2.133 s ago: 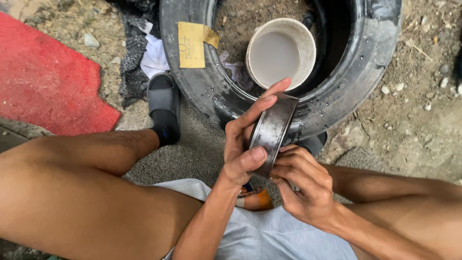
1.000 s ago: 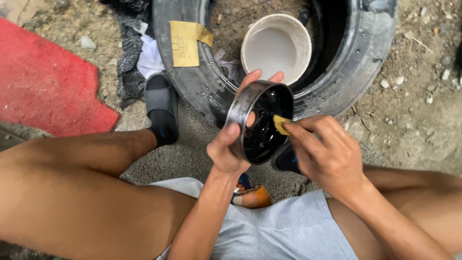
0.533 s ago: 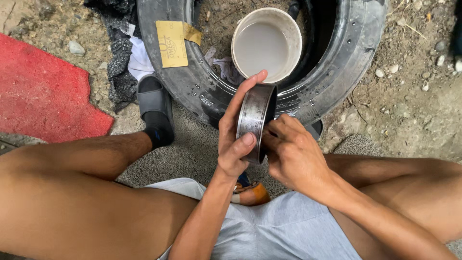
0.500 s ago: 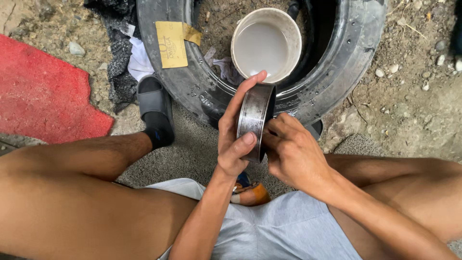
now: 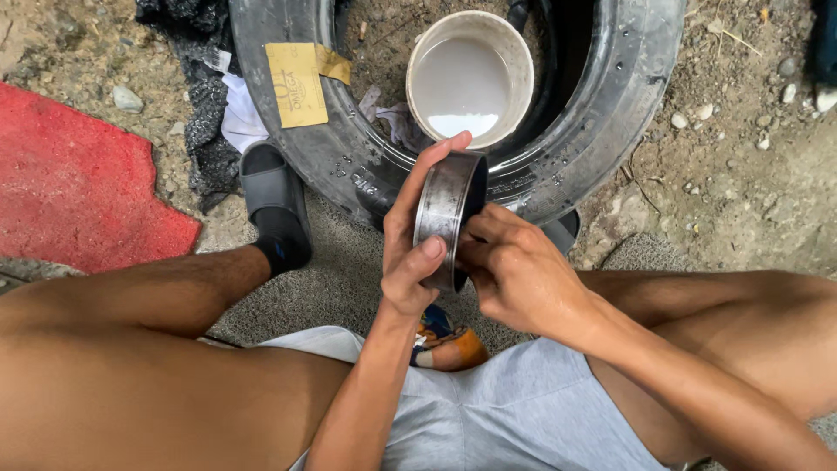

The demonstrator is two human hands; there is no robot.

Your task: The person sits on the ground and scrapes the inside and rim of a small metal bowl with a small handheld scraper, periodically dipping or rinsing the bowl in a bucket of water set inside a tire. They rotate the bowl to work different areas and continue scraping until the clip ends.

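My left hand (image 5: 410, 253) grips a short, wide metal ring (image 5: 446, 214) by its outer wall, thumb at the bottom and fingers over the top, with the ring held edge-on. My right hand (image 5: 514, 275) is pressed against the ring's open right side, its fingertips tucked inside the dark interior. What those fingers pinch is hidden. Both hands hover above my lap, just in front of a black tyre (image 5: 602, 113) lying flat on the ground.
A white bucket of cloudy water (image 5: 469, 74) stands inside the tyre, which bears a yellow paper label (image 5: 296, 83). A black slipper (image 5: 275, 205) covers my left foot. A red mat (image 5: 78, 187) lies left. An orange and blue object (image 5: 446, 342) sits between my legs on gravel.
A second ago the ring faced me with its dark inside showing and my right fingers held a small yellowish bit at its rim. The ring has since turned edge-on, right fingers inside.
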